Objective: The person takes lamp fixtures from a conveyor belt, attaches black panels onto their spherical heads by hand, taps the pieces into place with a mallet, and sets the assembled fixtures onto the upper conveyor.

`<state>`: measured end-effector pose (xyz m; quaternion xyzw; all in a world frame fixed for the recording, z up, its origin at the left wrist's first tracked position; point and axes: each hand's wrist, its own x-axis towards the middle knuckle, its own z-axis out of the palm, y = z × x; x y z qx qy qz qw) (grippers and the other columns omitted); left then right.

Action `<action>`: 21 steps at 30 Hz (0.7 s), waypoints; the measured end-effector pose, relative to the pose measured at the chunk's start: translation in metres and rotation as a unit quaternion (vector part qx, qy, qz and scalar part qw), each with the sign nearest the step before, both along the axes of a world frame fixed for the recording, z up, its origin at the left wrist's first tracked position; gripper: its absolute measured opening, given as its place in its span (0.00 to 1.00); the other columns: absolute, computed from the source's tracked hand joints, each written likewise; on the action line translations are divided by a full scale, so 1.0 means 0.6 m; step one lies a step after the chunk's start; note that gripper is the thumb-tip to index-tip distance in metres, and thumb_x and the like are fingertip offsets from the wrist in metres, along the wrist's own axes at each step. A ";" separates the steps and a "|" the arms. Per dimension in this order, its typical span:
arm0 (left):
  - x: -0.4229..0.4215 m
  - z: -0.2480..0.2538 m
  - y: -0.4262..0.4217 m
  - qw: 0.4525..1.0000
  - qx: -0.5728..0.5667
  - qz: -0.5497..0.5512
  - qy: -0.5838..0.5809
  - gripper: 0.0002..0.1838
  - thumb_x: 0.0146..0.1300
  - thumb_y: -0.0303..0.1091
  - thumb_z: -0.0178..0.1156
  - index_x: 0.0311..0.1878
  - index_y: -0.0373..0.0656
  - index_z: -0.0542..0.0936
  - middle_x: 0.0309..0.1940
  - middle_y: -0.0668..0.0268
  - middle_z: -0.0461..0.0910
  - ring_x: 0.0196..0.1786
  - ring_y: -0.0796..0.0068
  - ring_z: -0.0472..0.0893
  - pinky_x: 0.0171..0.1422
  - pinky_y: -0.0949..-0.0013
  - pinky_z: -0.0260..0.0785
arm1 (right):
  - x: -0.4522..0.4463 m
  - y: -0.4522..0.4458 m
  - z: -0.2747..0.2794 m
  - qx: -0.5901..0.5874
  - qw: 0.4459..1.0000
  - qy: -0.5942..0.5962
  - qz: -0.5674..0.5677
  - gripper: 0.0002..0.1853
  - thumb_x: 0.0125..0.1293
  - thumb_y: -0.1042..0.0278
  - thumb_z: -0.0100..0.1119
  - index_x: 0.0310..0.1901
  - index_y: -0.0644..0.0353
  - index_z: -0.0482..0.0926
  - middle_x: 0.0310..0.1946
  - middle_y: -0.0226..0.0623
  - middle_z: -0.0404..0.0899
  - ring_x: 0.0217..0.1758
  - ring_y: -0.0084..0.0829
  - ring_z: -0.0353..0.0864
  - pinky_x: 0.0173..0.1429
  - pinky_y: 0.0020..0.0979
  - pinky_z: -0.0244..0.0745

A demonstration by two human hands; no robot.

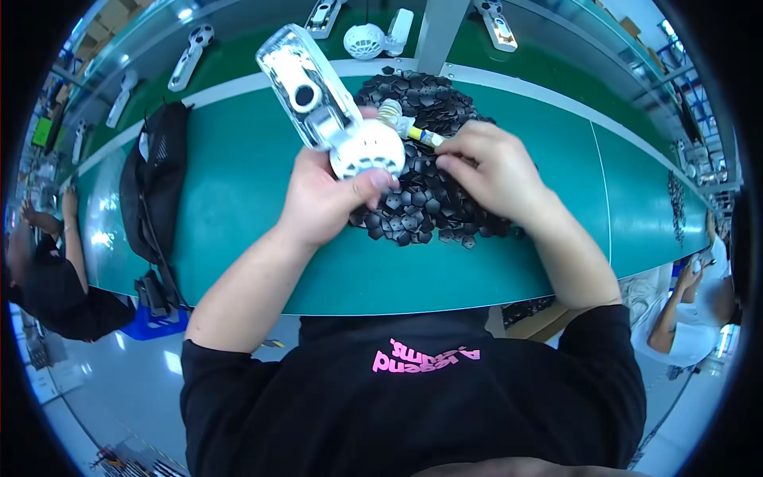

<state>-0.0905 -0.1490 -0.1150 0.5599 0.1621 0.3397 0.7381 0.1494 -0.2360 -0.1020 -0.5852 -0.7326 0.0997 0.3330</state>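
Observation:
My left hand (327, 191) is closed around the round, slotted head of a white device (370, 151), its thumb pressing the near side. A long body with a shiny face and a dark round lens-like spot tilts up and left from that head. Just beyond the head is a pale, ribbed, screw-like part (389, 111). Beside it, a short yellow-and-white piece (425, 137) reaches to the fingertips of my right hand (493, 167), which pinch its end. Whether this piece joins the device is unclear. Under both hands lies a heap of small black plates (413, 203).
On the green table (238, 199), a black bag (159, 183) lies at the left. Similar white devices (191, 57) stand along the green strip behind the rail. A blue bin (155, 324) is below left. People sit at both sides, including a person in white (687, 318).

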 end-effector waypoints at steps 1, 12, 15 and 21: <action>-0.001 0.001 0.005 0.999 -0.018 0.029 0.019 0.38 0.56 0.30 0.78 0.68 0.37 0.71 0.55 0.62 0.81 0.58 0.70 0.81 0.64 0.64 0.75 | -0.005 -0.008 -0.007 0.022 0.998 -0.051 0.011 0.09 0.62 0.67 0.71 0.41 0.61 0.86 0.35 0.39 0.82 0.39 0.36 0.82 0.43 0.38 0.78; 0.019 -0.040 -0.006 0.984 0.157 0.077 0.018 0.31 0.60 0.28 0.74 0.65 0.38 0.72 0.57 0.62 0.77 0.58 0.73 0.79 0.64 0.65 0.73 | -0.013 -0.028 -0.009 0.000 0.994 -0.110 0.023 0.09 0.55 0.72 0.72 0.38 0.61 0.85 0.36 0.38 0.80 0.41 0.42 0.79 0.47 0.40 0.76; 0.013 -0.037 -0.006 0.983 0.162 0.069 0.047 0.30 0.60 0.28 0.73 0.64 0.38 0.72 0.56 0.62 0.77 0.59 0.72 0.78 0.63 0.65 0.73 | -0.006 -0.026 -0.011 -0.013 0.992 -0.115 0.050 0.10 0.55 0.74 0.72 0.39 0.61 0.84 0.37 0.38 0.80 0.43 0.42 0.79 0.48 0.41 0.76; 0.020 -0.013 -0.026 0.995 0.053 0.055 0.058 0.26 0.59 0.32 0.73 0.59 0.39 0.75 0.50 0.64 0.80 0.54 0.74 0.81 0.59 0.65 0.75 | -0.010 -0.029 -0.011 0.060 0.995 -0.018 0.077 0.08 0.60 0.79 0.67 0.41 0.64 0.84 0.39 0.41 0.84 0.40 0.40 0.82 0.46 0.36 0.78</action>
